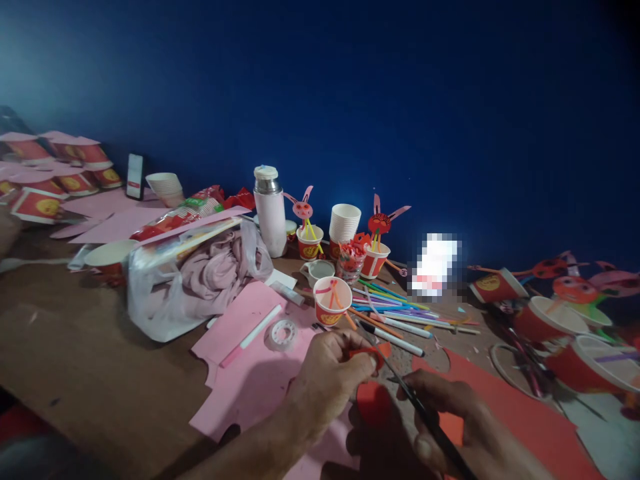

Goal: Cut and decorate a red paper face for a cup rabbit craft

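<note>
Between its thumb and fingers, my left hand [333, 370] pinches a small piece of red paper [381, 351] near the middle of the table. To the right, my right hand [445, 413] is closed on dark scissors [425, 410], whose blades point up and left to the red piece. Red paper scraps lie below the hands, and a large red sheet [505, 407] lies under and right of my right hand. Pink paper [245, 393] with a tape roll [283, 333] on it lies beside my left forearm. Just behind my left hand stands a paper cup [333, 300] with orange strips inside.
Markers and colored sticks [395, 307] lie behind the hands. Farther back stand a white thermos [271, 213], stacked cups [345, 223] and cups with rabbit-like paper heads. A plastic bag [160, 293] holds pink cloth at left. More decorated cups [580, 363] stand at right.
</note>
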Demonstrator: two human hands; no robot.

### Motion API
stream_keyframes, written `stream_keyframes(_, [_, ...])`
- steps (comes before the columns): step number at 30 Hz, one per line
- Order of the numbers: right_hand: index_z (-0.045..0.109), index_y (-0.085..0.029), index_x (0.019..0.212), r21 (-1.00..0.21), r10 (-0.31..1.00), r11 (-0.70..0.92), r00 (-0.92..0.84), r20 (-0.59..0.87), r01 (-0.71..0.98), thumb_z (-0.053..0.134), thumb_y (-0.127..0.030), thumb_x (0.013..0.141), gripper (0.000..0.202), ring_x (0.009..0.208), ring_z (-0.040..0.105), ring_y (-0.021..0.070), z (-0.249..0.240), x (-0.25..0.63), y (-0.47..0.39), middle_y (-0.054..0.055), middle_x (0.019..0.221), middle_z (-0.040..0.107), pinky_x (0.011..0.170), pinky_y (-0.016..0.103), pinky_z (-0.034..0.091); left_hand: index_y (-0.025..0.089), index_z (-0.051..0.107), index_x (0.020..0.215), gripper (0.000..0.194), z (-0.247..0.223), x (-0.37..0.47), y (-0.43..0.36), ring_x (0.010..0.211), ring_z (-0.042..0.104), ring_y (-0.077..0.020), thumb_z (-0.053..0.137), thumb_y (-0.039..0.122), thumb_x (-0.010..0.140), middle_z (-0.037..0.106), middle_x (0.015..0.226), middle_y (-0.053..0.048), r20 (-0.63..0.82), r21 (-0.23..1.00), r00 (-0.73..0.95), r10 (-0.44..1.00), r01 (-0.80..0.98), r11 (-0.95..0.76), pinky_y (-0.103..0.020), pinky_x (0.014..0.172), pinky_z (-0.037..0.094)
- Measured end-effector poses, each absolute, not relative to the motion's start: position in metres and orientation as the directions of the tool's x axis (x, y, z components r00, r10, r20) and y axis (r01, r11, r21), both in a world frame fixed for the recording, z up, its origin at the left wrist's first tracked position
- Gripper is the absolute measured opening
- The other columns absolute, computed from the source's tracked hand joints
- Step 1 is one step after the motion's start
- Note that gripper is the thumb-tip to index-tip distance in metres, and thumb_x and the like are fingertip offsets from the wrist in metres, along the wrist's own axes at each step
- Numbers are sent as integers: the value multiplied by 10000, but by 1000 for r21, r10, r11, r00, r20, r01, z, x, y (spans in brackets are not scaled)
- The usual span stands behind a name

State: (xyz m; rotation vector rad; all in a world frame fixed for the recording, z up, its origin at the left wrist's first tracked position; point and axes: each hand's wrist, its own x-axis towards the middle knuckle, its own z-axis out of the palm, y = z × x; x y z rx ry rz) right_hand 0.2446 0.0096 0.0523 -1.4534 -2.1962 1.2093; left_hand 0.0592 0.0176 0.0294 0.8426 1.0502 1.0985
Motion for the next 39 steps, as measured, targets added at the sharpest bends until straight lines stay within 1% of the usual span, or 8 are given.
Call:
stream_keyframes(5, [675,-248,935,-632,863,170,-424,-276,756,583,-171,630,328,658,614,186,67,248,11,-5,698,671,581,241,466,138,602,647,84,19,61,13,478,447,-91,542,188,615,531,533,18,-239,930,111,965,-261,260,-235,493,358])
stream_keyframes(10, [676,-254,1005,-527,862,211,-411,-298,823,594,-201,633,385,763,622,234,65,254,14,19,803,698,651,303,481,136,604,670,94,16,66,11,488,463,-93,567,219,651,549,570,7,-273,925,104,956,-243,291,-229,483,356])
stream_keyframes(14, [689,-236,941,-578,851,201,-433,-297,791,596,-191,634,324,745,608,219,63,254,16,13,825,706,647,298,470,131,603,675,120,19,68,11,491,456,-93,567,237,632,548,574,4,-282,920,111,953,-250,302,-229,479,345])
stream_keyframes(22, [662,-206,779,-772,851,152,-479,-216,618,643,-195,649,131,619,530,169,54,261,15,-7,670,626,566,268,418,136,583,670,109,22,67,12,485,410,-76,563,241,646,511,555,28,-251,916,193,949,-270,297,-218,487,320])
stream_keyframes(24, [630,-202,793,-856,873,117,-464,-154,503,658,-234,671,129,595,511,145,48,265,17,-11,664,595,544,251,406,145,570,641,105,27,69,12,466,416,-77,571,250,626,507,527,32,-263,921,206,942,-238,309,-218,474,322])
stream_keyframes(29, [521,-208,944,-994,878,4,-476,-50,111,701,-421,698,371,572,448,90,45,265,22,-36,698,531,490,196,347,160,555,603,118,41,74,10,427,456,-90,596,268,578,541,490,27,-290,925,285,914,-162,344,-218,443,334])
stream_keyframes(36, [455,-213,961,-993,854,-116,-511,-95,-11,707,-271,694,372,645,463,84,53,249,13,-44,768,519,586,221,388,171,542,570,86,49,80,7,427,443,-95,568,253,572,544,492,16,-309,937,430,848,-16,349,-222,431,303])
stream_keyframes(39, [465,-210,933,-998,867,-53,-495,-61,30,638,-192,708,284,664,462,99,51,248,9,-39,762,510,587,238,392,154,597,635,121,47,82,8,471,482,-114,542,233,562,587,541,-8,-327,937,433,840,31,349,-232,463,326])
